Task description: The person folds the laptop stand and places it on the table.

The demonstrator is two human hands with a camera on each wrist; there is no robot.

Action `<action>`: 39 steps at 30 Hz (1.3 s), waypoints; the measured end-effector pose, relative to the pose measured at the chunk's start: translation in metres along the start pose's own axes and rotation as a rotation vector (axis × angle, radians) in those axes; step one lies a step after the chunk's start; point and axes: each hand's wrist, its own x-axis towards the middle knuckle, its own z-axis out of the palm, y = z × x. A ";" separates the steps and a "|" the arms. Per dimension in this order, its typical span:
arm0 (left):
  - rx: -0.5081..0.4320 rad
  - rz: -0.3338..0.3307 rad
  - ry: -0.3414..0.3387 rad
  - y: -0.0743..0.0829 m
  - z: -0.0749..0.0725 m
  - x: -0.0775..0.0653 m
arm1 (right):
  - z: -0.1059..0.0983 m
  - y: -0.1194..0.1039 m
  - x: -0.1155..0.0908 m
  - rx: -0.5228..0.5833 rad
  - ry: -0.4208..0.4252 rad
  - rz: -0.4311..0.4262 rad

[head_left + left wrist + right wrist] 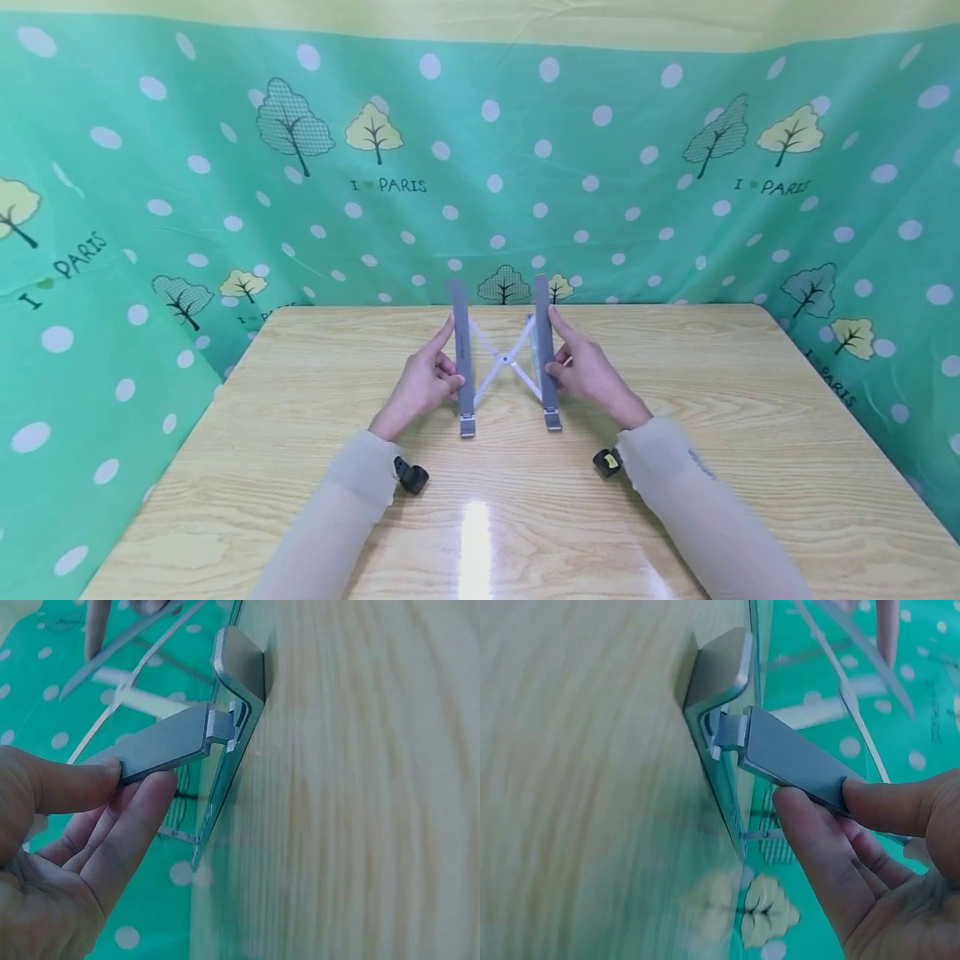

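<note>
A grey folding laptop stand is spread on the table, its two long arms joined by pale crossed struts that meet at a pivot. My left hand pinches the left arm between thumb and fingers. On the other side my right hand grips the right arm the same way. In the left wrist view the thumb of the left hand presses the raised upper bar, which hinges from a base rail with an upturned lip. The right wrist view has the right hand holding the matching bar.
The stand is on a light wood-grain table, towards its far edge. Green dotted cloth printed with trees hangs behind the table and along both sides. Black wrist cameras are strapped at both sleeves.
</note>
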 end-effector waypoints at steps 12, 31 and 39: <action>0.007 0.015 0.008 0.007 0.006 -0.001 | 0.007 -0.008 -0.001 0.001 0.016 -0.011; 0.005 0.029 -0.012 0.010 0.009 -0.002 | 0.011 -0.009 0.000 -0.016 0.012 -0.022; -0.036 0.031 -0.012 0.010 0.014 -0.003 | 0.018 -0.013 -0.002 -0.017 0.012 -0.048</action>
